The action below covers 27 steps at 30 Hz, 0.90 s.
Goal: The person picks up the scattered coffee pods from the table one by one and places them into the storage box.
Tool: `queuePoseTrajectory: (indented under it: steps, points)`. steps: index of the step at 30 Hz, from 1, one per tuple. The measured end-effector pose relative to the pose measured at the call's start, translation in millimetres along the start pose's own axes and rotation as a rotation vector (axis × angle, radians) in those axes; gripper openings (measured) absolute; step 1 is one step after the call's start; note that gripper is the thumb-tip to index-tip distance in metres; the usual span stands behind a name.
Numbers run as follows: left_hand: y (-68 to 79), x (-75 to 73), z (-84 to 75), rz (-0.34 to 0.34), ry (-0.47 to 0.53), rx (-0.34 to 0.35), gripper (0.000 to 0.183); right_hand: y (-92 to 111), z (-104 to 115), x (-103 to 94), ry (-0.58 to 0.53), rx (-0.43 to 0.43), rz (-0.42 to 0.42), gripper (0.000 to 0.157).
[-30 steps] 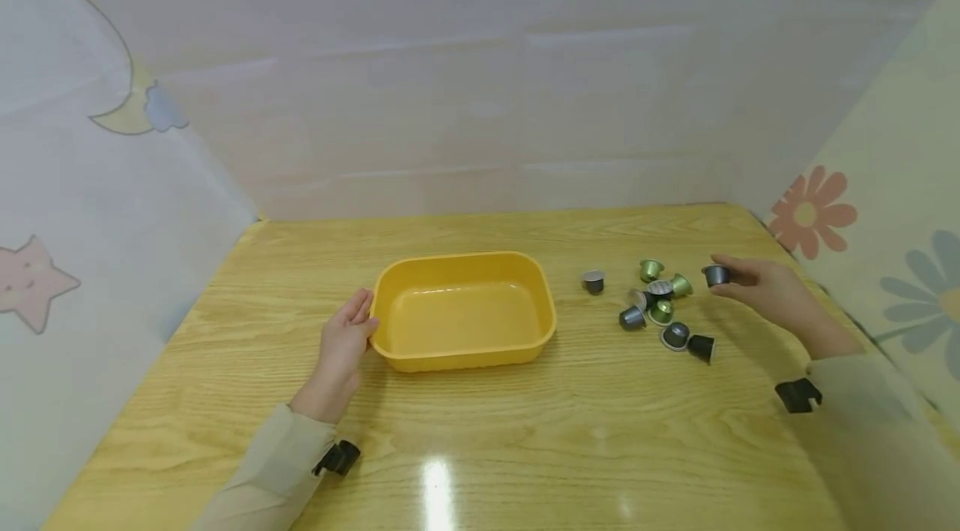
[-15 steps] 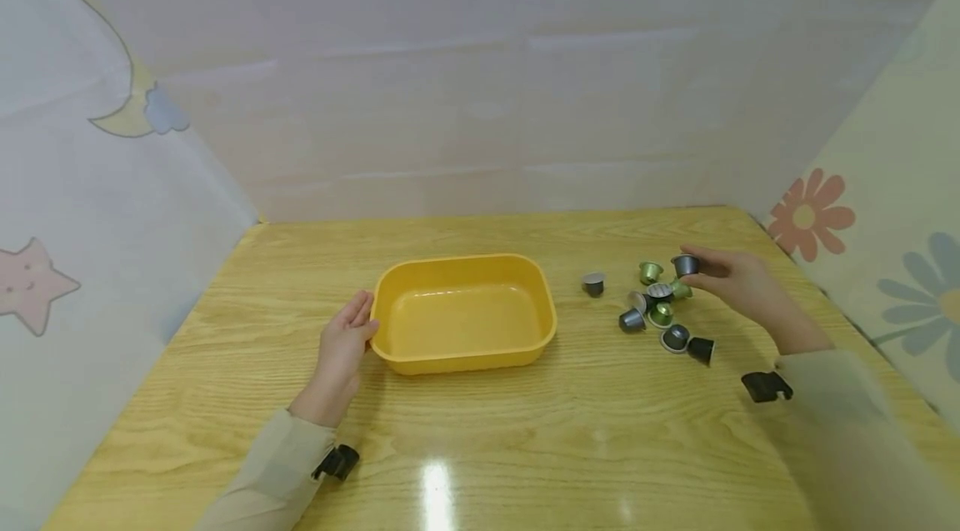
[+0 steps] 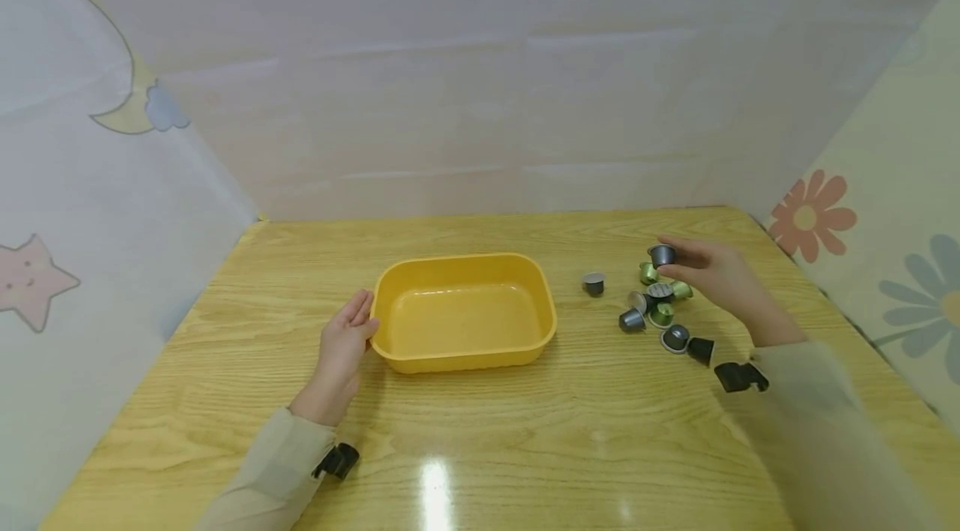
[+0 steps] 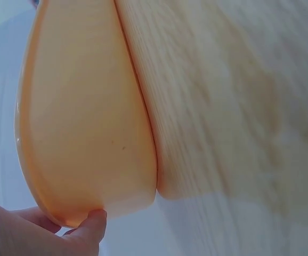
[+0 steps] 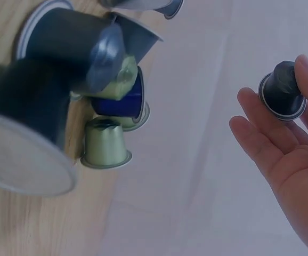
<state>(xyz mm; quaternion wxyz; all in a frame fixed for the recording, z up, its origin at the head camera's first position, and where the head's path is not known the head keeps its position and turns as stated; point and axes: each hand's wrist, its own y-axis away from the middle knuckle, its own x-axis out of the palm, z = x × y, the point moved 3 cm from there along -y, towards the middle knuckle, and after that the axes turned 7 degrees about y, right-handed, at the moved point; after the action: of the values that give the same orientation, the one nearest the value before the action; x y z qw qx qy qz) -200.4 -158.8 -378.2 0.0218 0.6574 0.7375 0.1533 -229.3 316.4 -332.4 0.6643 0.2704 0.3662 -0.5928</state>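
Observation:
My right hand [image 3: 716, 274] pinches a dark grey-blue coffee capsule [image 3: 662, 256] between thumb and fingers, lifted above the far side of a capsule cluster. The right wrist view shows this held capsule [image 5: 283, 90] at the fingertips, rim toward the palm side. Beneath and beside it lie green capsules [image 3: 662, 314] and dark ones [image 3: 676, 337], some tipped over. At the left end of a yellow plastic basin [image 3: 463, 360], my left hand [image 3: 342, 348] grips the rim. In the left wrist view the thumb presses the outer wall of the basin [image 4: 90, 117].
One dark capsule with a pale lid [image 3: 593, 283] sits apart, between basin and cluster. The wood-grain table [image 3: 525, 439] meets pale cloth walls [image 3: 480, 122] at the back and sides. The cluster lies near the table's right side.
The right hand has carried its capsule leftward and slightly farther back, from the right of the cluster to above its far green capsule. The left hand and basin have stayed still.

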Motion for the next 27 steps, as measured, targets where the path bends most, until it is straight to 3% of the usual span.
queuePoseTrajectory:
  steps: [10, 27]
  points:
    - [0.9, -0.7, -0.1, -0.002, 0.005, 0.009, 0.057, -6, 13, 4.9, -0.088, -0.086, -0.012, 0.058]
    - [-0.8, 1.2, 0.6, -0.006, 0.018, 0.012, 0.056, -17, 29, 10.0, -0.076, -0.062, 0.008, 0.055]
